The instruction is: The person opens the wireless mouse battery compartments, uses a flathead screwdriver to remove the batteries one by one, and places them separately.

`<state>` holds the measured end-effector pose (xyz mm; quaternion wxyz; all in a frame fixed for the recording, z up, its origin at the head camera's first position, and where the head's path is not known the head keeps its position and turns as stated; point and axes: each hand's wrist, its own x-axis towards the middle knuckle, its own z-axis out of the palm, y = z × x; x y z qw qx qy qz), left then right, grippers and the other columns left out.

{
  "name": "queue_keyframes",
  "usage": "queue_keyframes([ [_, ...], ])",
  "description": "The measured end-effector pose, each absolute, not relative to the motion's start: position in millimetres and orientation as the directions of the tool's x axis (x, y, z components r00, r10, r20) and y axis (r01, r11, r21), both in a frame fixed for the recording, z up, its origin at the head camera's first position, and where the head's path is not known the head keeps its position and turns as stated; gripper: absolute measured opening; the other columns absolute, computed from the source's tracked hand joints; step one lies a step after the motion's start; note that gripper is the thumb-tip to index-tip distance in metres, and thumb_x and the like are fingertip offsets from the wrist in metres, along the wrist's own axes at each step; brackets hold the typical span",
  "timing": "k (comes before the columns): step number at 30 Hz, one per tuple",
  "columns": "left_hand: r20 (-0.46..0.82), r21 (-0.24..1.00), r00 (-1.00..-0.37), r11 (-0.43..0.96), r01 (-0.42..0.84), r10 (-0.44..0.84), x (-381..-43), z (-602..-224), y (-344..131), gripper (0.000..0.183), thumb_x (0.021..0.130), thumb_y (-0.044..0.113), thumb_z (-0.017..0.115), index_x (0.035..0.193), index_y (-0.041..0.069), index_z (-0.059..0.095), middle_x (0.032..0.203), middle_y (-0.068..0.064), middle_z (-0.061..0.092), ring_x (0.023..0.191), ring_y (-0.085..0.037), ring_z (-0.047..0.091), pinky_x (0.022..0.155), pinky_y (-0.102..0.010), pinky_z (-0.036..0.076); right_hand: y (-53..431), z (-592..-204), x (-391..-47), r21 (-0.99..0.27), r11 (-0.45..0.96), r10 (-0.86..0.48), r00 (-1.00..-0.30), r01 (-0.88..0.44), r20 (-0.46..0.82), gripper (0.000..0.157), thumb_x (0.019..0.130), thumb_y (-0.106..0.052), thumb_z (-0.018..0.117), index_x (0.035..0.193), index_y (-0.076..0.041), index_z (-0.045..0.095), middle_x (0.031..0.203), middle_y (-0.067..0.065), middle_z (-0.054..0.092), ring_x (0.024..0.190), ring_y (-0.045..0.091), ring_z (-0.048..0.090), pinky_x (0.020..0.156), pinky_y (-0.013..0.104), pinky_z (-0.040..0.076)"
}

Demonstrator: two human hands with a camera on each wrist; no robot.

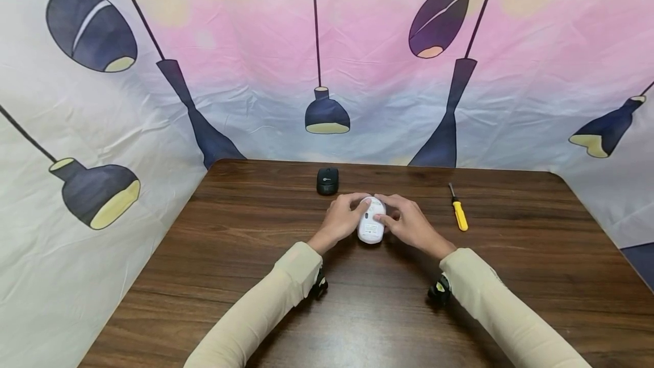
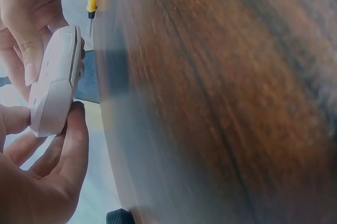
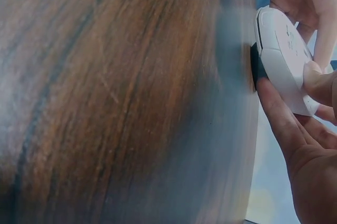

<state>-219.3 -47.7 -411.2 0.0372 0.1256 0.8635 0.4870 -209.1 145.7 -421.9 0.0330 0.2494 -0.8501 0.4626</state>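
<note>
Between both hands is a white computer mouse [image 1: 371, 226], its labelled underside turned up toward the head camera. My left hand [image 1: 341, 217] grips its left side, the thumb lying on the underside near the far end. From the other side my right hand [image 1: 410, 221] holds it too, with the thumb pressed on the underside by a small dark slot. In the left wrist view the mouse [image 2: 55, 79] is seen edge-on, raised off the tabletop, fingers beneath it. The right wrist view shows the mouse [image 3: 284, 58] between the thumb and fingers of the right hand [image 3: 310, 155].
A black computer mouse [image 1: 327, 181] rests near the table's back edge, left of the hands. To the right lies a screwdriver [image 1: 459, 213] with a yellow handle. The brown wooden table [image 1: 230, 288] ends at a printed cloth backdrop [image 1: 265, 101].
</note>
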Motion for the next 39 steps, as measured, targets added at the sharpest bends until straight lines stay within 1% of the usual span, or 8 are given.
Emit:
queue_keyframes([
  [8,0.073,0.834,-0.966,0.516,0.196,0.249,-219.6,-413.3,-46.1,0.035,0.107,0.030,0.054,0.134,0.011,0.067,0.128,-0.006,0.069,0.115,-0.023,0.064,0.096,-0.043,0.056,143.7,-421.6,-209.8,-0.807,0.427,-0.395,-0.887,-0.407,0.238,0.047,0.096,-0.002,0.068,0.140,0.006,0.055,0.122,0.025,0.060,0.072,0.018,0.069,0.062,0.036,0.065],
  [15,0.076,0.834,-0.965,0.514,0.200,0.252,-218.1,-414.2,-46.3,0.034,0.107,0.029,0.054,0.133,0.012,0.067,0.125,-0.006,0.070,0.113,-0.023,0.065,0.095,-0.044,0.056,141.4,-420.6,-209.6,-0.820,0.424,-0.391,-0.894,-0.385,0.218,0.045,0.097,-0.001,0.066,0.140,0.006,0.054,0.118,0.024,0.060,0.072,0.020,0.070,0.063,0.036,0.065],
  [20,-0.003,0.857,-0.964,0.498,0.134,0.265,-218.1,-413.7,-46.9,0.039,0.106,0.030,0.056,0.138,0.009,0.062,0.127,-0.008,0.068,0.117,-0.023,0.063,0.095,-0.041,0.056,141.5,-421.1,-210.3,-0.812,0.444,-0.367,-0.904,-0.378,0.220,0.043,0.097,-0.001,0.067,0.139,0.005,0.056,0.118,0.025,0.059,0.068,0.022,0.068,0.061,0.036,0.065],
  [23,-0.060,0.882,-0.954,0.464,0.087,0.293,-217.3,-412.6,-49.1,0.041,0.105,0.026,0.058,0.141,0.005,0.058,0.127,-0.012,0.067,0.117,-0.024,0.063,0.093,-0.039,0.057,142.3,-421.2,-210.8,-0.817,0.445,-0.361,-0.908,-0.367,0.212,0.043,0.097,-0.001,0.066,0.139,0.005,0.055,0.119,0.026,0.059,0.067,0.021,0.069,0.061,0.036,0.065],
  [26,-0.113,0.903,-0.936,0.427,0.043,0.333,-215.6,-411.0,-51.9,0.048,0.102,0.022,0.063,0.146,0.006,0.052,0.124,-0.012,0.066,0.110,-0.023,0.064,0.087,-0.038,0.059,143.4,-421.1,-211.5,-0.813,0.454,-0.357,-0.910,-0.364,0.208,0.044,0.098,-0.002,0.066,0.139,0.006,0.054,0.120,0.026,0.058,0.066,0.022,0.069,0.061,0.036,0.065],
  [31,-0.150,0.925,-0.913,0.379,0.005,0.379,-214.2,-410.1,-54.9,0.066,0.095,0.017,0.073,0.153,0.009,0.043,0.108,-0.012,0.067,0.091,-0.021,0.066,0.077,-0.040,0.061,144.6,-419.7,-213.6,-0.809,0.462,-0.341,-0.915,-0.363,0.216,0.044,0.098,-0.003,0.067,0.138,0.006,0.055,0.120,0.027,0.058,0.067,0.022,0.070,0.061,0.035,0.065],
  [36,-0.179,0.932,-0.909,0.362,-0.034,0.375,-213.9,-409.6,-54.9,0.067,0.095,0.013,0.072,0.154,0.007,0.039,0.104,-0.012,0.068,0.086,-0.020,0.067,0.076,-0.040,0.059,145.2,-419.1,-216.5,-0.825,0.454,-0.337,-0.922,-0.335,0.189,0.042,0.098,-0.003,0.067,0.137,0.005,0.055,0.125,0.027,0.059,0.068,0.024,0.071,0.065,0.038,0.066],
  [39,-0.208,0.931,-0.906,0.359,-0.068,0.370,-214.5,-410.0,-53.9,0.065,0.096,0.014,0.071,0.152,0.002,0.040,0.105,-0.011,0.069,0.086,-0.019,0.067,0.073,-0.038,0.059,146.4,-418.1,-217.8,-0.823,0.468,-0.316,-0.931,-0.322,0.184,0.041,0.097,-0.004,0.068,0.135,0.005,0.056,0.119,0.025,0.063,0.069,0.029,0.070,0.066,0.039,0.066],
])
